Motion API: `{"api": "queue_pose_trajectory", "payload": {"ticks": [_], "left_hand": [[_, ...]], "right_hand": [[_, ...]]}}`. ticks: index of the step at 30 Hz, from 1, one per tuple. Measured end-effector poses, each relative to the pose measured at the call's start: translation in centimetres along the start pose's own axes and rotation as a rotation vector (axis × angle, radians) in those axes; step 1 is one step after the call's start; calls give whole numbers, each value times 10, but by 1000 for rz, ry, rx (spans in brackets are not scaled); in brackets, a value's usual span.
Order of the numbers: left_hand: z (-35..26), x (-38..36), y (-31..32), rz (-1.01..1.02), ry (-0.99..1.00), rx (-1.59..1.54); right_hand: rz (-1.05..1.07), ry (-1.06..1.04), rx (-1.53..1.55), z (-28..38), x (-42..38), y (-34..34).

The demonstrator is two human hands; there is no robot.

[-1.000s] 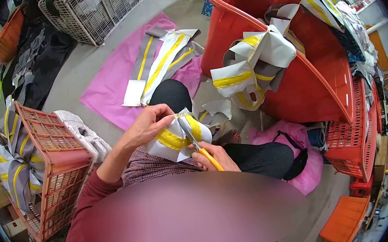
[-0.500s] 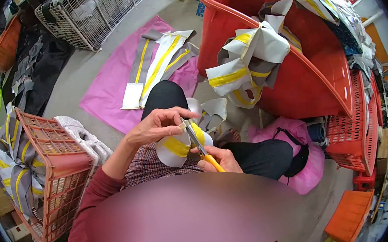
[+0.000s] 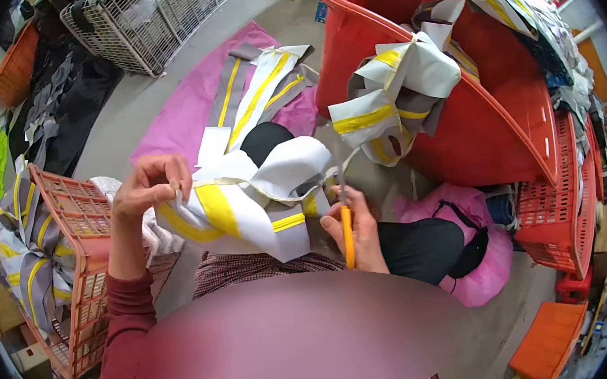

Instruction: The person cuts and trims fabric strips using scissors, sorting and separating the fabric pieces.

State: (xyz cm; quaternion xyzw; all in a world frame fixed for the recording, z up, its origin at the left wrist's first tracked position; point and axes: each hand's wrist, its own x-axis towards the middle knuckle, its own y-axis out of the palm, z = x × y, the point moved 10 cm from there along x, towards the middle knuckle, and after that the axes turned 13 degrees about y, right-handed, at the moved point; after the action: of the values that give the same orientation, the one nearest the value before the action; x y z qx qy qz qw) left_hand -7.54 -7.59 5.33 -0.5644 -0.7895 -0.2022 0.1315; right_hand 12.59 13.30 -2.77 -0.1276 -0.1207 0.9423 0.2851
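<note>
My left hand pinches the edge of a white fabric strip with yellow bands, held up at the left. The strip hangs in loops over my lap, its grey underside showing in places. In my right hand is a pair of scissors with orange-yellow handles, blades pointing up and away from me. The right fingers are close beside the strip's right end. Beyond my knee, more white, grey and yellow strips lie on a pink cloth.
A large red bin at the right has a bundle of strips hanging over its rim. To my left stands a salmon plastic crate beside bunched strips. A wire cage is at the back; a pink bag lies right of my knee.
My left hand has moved left and drawn the strip out wide across my lap. My right hand, with the scissors, has shifted right, and the blades now point upward, away from the left hand.
</note>
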Motion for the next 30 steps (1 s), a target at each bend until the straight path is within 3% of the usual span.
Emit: {"api": "queue_pose_trajectory", "payload": {"ticks": [2, 3, 4, 6, 8, 10, 11, 13, 14, 16, 18, 20, 24, 26, 27, 28, 30], "left_hand": [[34, -34, -34, -101, -374, 236], [51, -53, -48, -164, -579, 362], [63, -63, -58, -57, -671, 643], [88, -70, -55, 88, -731, 905], [96, -58, -45, 128, -765, 1127], [91, -34, -28, 190, -633, 1462], [96, -31, -23, 191, -632, 1460], [78, -4, 6, 161, -176, 1586], [81, 1, 9, 164, -174, 1584], [87, 13, 40, 326, 27, 1314], [98, 12, 44, 334, 47, 1176], [116, 9, 33, 359, -159, 1192], [103, 27, 42, 309, -72, 1214], [111, 41, 46, 311, -294, 1060], [116, 49, 53, 352, -350, 966], [115, 65, 60, 362, -344, 965], [128, 87, 98, 537, -377, 671]], "right_hand": [[245, 228, 123, -32, 0, 38], [291, 227, 87, -38, -3, 53], [334, 227, 52, -45, -7, 69], [410, 173, -136, -34, -15, 88], [474, 180, -126, -42, -19, 101], [479, 191, -135, -43, -18, 101], [483, 202, -142, -45, -17, 100], [481, 246, -62, -54, -17, 96], [481, 290, 20, -62, -18, 95], [462, 258, 47, -62, -17, 91], [496, 384, 195, -70, -19, 90], [471, 360, 188, -71, -18, 86], [355, 248, 78, -59, -17, 60], [326, 173, 150, -50, -21, 45], [377, 260, 280, -50, -25, 37], [425, 345, 412, -53, -29, 33], [402, 302, 471, -51, -33, 17]]}}
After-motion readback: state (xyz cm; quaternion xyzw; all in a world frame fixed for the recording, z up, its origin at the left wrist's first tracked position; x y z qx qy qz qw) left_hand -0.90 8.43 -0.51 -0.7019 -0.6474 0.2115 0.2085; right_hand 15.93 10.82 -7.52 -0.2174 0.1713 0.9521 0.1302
